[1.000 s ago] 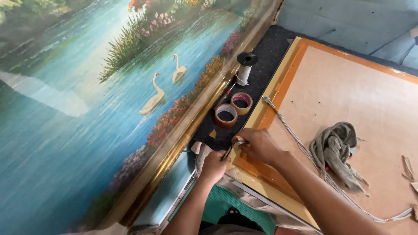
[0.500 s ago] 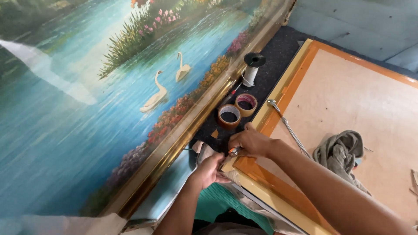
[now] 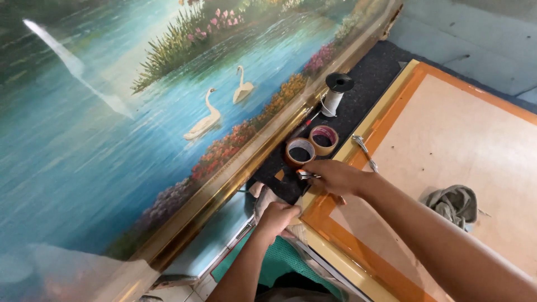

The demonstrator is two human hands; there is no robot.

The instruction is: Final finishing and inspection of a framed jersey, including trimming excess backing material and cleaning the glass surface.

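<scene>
A small metal tool (image 3: 305, 175) sits pinched in the right hand (image 3: 334, 177), at the corner of the one cream-and-orange frame back (image 3: 386, 120) where it meets the black mat (image 3: 369, 78); the fingers are curled tight about it, and only its shiny tip shows. The left hand (image 3: 277, 217) is closed into a fist on a pale crumpled cloth (image 3: 263, 197) just below, at the frame's near corner. Just beside the right hand stand two rolls of tape (image 3: 299, 152), side by side and touching, one brown, one with a pinkish rim. Farther up the mat is one spool of white thread (image 3: 335, 92), upright. One grey rag (image 3: 454, 204) lies on the board, well apart to the right. Along the left lies one large gilt-framed painting (image 3: 140, 140), showing two swans (image 3: 204, 120) on blue water.
</scene>
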